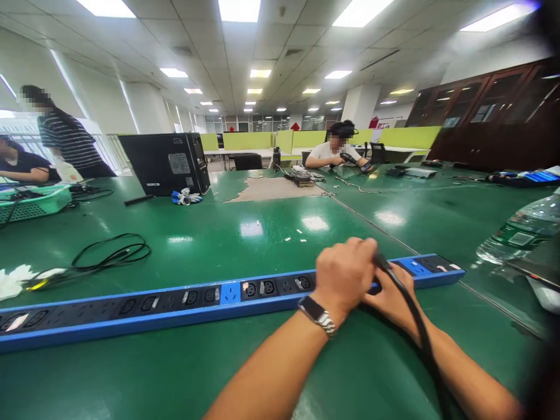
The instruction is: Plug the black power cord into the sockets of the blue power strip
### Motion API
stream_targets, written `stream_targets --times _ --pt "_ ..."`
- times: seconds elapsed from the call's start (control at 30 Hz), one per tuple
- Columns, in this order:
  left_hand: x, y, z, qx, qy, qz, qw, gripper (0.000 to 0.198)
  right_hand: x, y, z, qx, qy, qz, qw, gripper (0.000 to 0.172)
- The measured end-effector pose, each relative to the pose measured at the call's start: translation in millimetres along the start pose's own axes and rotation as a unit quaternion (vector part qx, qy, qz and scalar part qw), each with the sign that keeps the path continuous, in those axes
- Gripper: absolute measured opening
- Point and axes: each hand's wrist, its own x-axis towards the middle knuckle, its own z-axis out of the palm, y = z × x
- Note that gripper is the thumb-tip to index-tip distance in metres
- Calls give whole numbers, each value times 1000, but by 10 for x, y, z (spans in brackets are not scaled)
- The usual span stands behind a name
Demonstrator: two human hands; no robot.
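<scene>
A long blue power strip (230, 293) with black socket sections lies across the green table in front of me. My left hand (345, 269), wearing a watch on the wrist, is closed over the strip's right half. Out of its fist comes a thick black power cord (413, 312), which curves down toward the lower right. The cord's plug end is hidden by my fingers. Just to the right, my right hand (398, 294) wraps round the strip, thumb on the near side. Part of it sits behind the cord.
A black computer tower (164, 164) stands at the back left beside gloves (186, 197). A coiled black cable (116, 254) and a green basket (35, 203) lie left. At right is a plastic bottle (522, 227). A co-worker (335, 149) sits across the table; two people are at far left.
</scene>
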Motion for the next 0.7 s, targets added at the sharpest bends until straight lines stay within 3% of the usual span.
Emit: stream_targets --times 0.13,0.2,0.3,0.4,0.5,0.6,0.7 --pt "-361 -604 -865 -50 218 -132 966 23 11 -31 -40 28 -3 -9 1000 72" --pt "-697 -933 -1312 -35 227 -159 960 28 15 -37 -44 35 -3 -6 999 71" --pt "-1221 -1241 -1718 -15 123 -166 978 31 11 -20 -26 46 -3 -9 999 70" --pt "-1550 -1333 -1769 -10 25 -164 986 28 -2 7 -8 51 4 -8 999 69" --pt "-1642 -1338 -1673 11 -12 -127 992 28 -1 -82 -30 52 24 -9 998 72" --pt "-1647 -1344 -1599 26 -24 -86 996 34 25 -435 -93 66 45 -52 995 74" --pt "-1660 -1354 -1559 41 -18 -87 995 38 60 -1030 -148 105 45 -147 983 73"
